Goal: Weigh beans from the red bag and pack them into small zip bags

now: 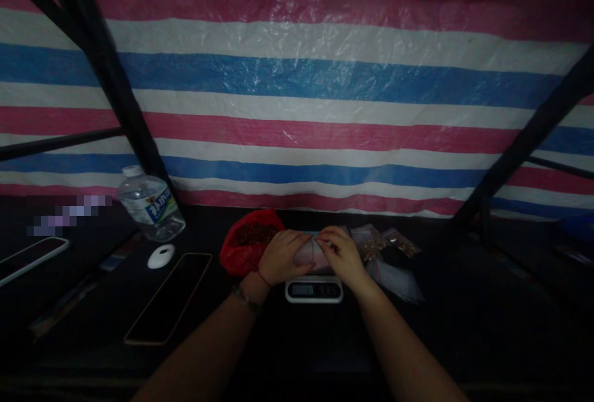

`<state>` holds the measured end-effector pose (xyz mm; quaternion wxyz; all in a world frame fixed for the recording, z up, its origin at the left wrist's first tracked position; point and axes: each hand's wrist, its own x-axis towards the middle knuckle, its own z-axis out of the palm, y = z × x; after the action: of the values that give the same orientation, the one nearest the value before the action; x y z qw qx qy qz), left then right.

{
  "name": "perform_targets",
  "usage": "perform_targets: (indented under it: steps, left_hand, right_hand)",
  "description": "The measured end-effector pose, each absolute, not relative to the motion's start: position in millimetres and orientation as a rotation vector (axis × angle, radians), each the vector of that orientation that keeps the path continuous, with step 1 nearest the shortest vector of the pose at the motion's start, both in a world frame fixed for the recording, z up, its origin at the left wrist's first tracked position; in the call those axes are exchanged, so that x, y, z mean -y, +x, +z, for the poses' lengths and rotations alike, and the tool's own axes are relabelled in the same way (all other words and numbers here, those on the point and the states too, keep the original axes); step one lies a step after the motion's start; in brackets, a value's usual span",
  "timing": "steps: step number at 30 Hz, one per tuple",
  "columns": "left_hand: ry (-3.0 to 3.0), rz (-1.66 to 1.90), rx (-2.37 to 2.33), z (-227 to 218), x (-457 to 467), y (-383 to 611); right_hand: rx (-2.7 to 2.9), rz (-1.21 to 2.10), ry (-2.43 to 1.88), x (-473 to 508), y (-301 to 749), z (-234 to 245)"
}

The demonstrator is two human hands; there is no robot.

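Note:
My left hand (pixel 282 258) and my right hand (pixel 342 258) meet over a small white digital scale (pixel 314 290). Between them is a clear plastic bag (pixel 305 256), with the fingers of both hands closed on its upper part. What the bag contains is too dim to make out. Just left of my left hand sits an open red plastic bag (pixel 232 252) full of small dark brown pieces (pixel 254 233). To the right of my right hand lie small clear bags with brownish pieces (pixel 403 243) and a stack of flat clear bags (pixel 396 281).
On the left of the black table stand a clear plastic bottle (pixel 152 204), a white oval object (pixel 161 256) and a dark phone (pixel 169 299). Another phone (pixel 34 258) lies at the far left. A striped tarp (pixel 315 80) hangs behind, with black metal posts (pixel 109 74) on both sides.

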<state>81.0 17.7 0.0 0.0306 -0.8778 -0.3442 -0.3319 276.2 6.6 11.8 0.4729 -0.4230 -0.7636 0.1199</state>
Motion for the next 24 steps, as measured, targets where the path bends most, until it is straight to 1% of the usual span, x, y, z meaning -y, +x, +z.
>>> perform_targets:
  steps: [3,5,9,13,18,24]
  left_hand:
    - [-2.703,-1.083,1.104,1.2,-14.4,80.9]
    - [-2.718,-1.119,1.108,1.8,-11.4,82.7]
    - [-2.742,-1.165,1.138,3.7,-7.8,88.6]
    - [-2.714,-1.122,1.322,13.9,-7.7,87.6]
    - [-2.537,-0.903,1.823,26.2,0.0,62.2]
    - [-2.348,-0.472,2.085,10.6,26.4,24.9]
  right_hand:
    - [1.864,0.200,-1.173,-1.6,305.3,22.0]
    - [1.920,0.150,-1.328,5.1,326.5,19.8]
    - [2.013,0.153,-1.574,18.5,350.4,-6.2]
    - [2.102,0.238,-1.572,20.6,343.4,-31.9]
    - [2.117,0.228,-1.496,15.6,332.7,-47.2]
    - [1.894,0.137,-1.511,13.8,338.6,-59.4]
